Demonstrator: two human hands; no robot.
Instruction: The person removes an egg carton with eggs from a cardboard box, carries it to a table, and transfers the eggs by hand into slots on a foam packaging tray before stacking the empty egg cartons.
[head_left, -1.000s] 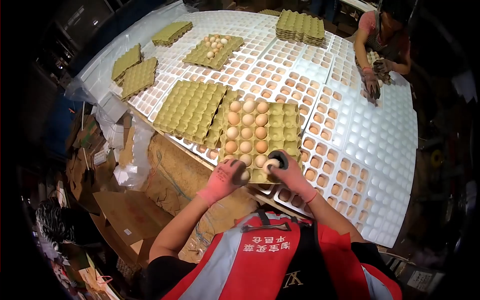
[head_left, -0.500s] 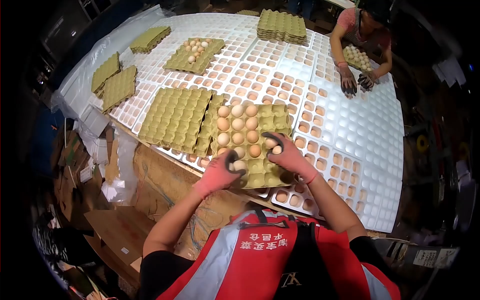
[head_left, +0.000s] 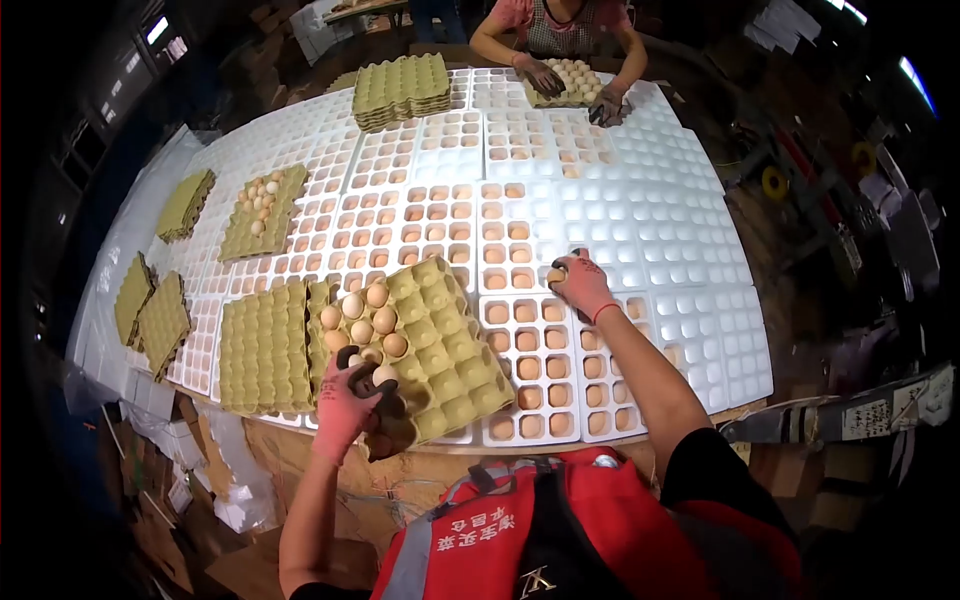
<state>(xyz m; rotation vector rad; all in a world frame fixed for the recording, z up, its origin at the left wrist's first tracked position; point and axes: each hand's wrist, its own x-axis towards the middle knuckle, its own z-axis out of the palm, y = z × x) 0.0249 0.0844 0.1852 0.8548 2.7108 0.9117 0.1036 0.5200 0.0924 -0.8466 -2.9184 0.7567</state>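
In the head view, my left hand (head_left: 348, 408), in a pink glove with dark fingertips, is curled around eggs (head_left: 384, 376) at the lower left of a green-yellow pulp egg tray (head_left: 440, 345). Several more eggs (head_left: 362, 331) sit in the upper left cups of that tray, which lies tilted; its other cups hold nothing. My right hand (head_left: 582, 285), gloved the same way, reaches out over white foam egg trays (head_left: 549, 312). An egg (head_left: 556, 275) is pinched at its fingertips, just above the boundary of filled and unfilled cups.
Stacked pulp trays (head_left: 265, 345) lie left of my tray, with more stacks (head_left: 402, 90) at the back. Another pulp tray (head_left: 285, 215) carries a few eggs. Across the table, a co-worker's gloved hands (head_left: 540, 75) touch an egg-filled tray (head_left: 566, 98). Cardboard and wrap lie at lower left.
My right hand has moved from the pulp tray out over the foam trays with an egg. Fewer eggs remain in the pulp tray, now tilted. The view has turned; the co-worker's hands are at their tray.
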